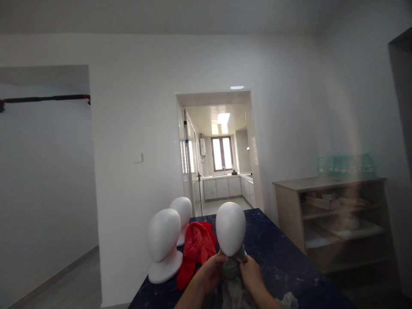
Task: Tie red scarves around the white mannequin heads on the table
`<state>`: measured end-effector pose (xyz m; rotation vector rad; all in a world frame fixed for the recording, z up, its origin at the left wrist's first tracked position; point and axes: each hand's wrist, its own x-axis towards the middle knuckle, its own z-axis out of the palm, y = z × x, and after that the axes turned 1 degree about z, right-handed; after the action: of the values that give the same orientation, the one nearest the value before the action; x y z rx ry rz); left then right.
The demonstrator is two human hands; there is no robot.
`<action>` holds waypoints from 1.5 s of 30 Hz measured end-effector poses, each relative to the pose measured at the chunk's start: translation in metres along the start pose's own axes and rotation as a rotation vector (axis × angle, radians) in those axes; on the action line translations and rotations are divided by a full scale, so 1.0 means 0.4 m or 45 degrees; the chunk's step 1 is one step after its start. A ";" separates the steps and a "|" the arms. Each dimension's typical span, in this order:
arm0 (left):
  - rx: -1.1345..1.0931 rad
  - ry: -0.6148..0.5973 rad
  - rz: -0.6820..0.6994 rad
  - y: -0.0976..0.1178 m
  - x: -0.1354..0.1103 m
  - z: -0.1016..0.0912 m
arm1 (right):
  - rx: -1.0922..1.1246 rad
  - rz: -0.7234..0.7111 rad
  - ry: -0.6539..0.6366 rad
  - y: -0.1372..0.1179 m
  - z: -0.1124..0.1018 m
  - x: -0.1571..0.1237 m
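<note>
A white mannequin head (231,227) stands upright on the dark blue table, directly in front of me. Around its neck lies a grey-green scarf (232,274), gathered into a knot-like bunch below the chin, its cloth hanging down towards me. My left hand (213,269) pinches the scarf at the left side of the neck. On the right side, my right hand (251,271) has its fingers closed on the same cloth. A red scarf (199,244) lies crumpled on the table just left of my left hand.
Two more white mannequin heads (165,236) stand at the table's left side, one behind the other. The marbled dark blue table (280,253) extends to the right. Beyond it is a wooden shelf unit (286,201) with bottles (350,165) on top. A doorway opens onto a kitchen.
</note>
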<state>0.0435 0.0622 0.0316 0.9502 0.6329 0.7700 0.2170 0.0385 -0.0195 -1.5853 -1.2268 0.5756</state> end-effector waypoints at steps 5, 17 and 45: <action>-0.096 0.016 0.066 -0.019 -0.023 0.013 | -0.001 -0.027 -0.029 0.006 -0.003 0.005; -0.094 -0.120 0.122 -0.008 -0.047 -0.045 | 0.007 -0.002 -0.024 0.015 -0.004 0.022; 1.194 0.235 0.252 0.016 -0.136 -0.103 | -0.069 0.073 0.016 0.019 -0.018 0.021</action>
<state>-0.0212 0.0402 0.0263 1.8289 1.1125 0.7366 0.2292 0.0434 -0.0219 -1.6715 -1.2002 0.5720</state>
